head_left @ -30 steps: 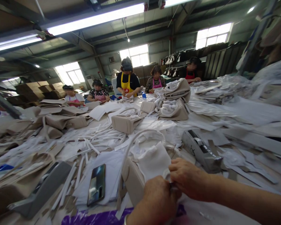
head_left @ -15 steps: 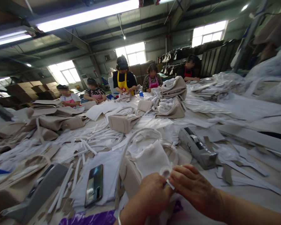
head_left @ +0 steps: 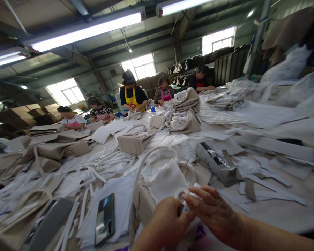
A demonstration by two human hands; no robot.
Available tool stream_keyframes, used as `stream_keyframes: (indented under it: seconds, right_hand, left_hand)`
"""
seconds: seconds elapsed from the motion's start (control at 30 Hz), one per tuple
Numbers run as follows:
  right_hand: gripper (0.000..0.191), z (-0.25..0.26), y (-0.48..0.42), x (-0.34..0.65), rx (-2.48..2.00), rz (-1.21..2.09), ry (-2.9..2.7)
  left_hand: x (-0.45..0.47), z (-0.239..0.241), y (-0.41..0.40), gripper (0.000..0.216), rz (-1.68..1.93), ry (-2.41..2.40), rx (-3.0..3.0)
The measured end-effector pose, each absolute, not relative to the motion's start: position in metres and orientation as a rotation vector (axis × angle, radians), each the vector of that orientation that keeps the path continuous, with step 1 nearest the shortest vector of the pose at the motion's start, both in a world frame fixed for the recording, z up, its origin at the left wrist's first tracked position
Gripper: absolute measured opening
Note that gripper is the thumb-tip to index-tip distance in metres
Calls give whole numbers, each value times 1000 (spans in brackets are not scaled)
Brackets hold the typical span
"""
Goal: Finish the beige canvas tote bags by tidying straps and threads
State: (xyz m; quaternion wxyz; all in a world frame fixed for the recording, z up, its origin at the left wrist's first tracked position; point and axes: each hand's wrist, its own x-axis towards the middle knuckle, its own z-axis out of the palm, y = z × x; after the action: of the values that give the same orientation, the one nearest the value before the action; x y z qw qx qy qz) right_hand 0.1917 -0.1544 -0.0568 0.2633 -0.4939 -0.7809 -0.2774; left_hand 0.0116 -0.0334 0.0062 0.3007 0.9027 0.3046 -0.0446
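A beige handbag (head_left: 143,200) stands in front of me, its long handle (head_left: 139,170) arching up in a pale wrap. A white sheet (head_left: 164,181) covers its upper part. My left hand (head_left: 166,221) is closed at the bag's near side, fingers curled round white wrapping (head_left: 194,223). My right hand (head_left: 216,212) meets it from the right. Its fingers are stretched out, slightly apart, and lie over the white material by the left thumb. Its thumb is hidden. What lies inside the wrapping cannot be made out.
A phone (head_left: 105,219) lies on white sheets at left. Tape dispensers stand right (head_left: 217,164) and lower left (head_left: 47,226). Paper strips (head_left: 274,193) are scattered at right. More beige bags (head_left: 133,142) and stacked pieces cover the table. Several co-workers (head_left: 132,96) sit or stand across it.
The view has shifted slightly. My right fingers have straightened and fanned over the wrapping; the small white roll and strip end seen between my hands are now mostly covered.
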Motion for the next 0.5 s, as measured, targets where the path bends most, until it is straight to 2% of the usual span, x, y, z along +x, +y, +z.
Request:
stream_keyframes:
  seconds: [0.2,0.33,0.43,0.5]
  right_hand:
    - [43,-56,-158,183,-1389,-721,-2106]
    - [40,-50,-165,212,-1489,-530,-2031]
    - [31,-49,-165,269,-1754,-194,-1464]
    - [29,-53,-163,310,-1959,160,-910]
  left_hand:
    - [17,7,-37,44,-65,774,2432]
    - [19,-5,-30,38,-178,909,2528]
    - [20,-15,-21,33,-221,867,2555]
    - [20,-20,-18,32,-229,833,2560]
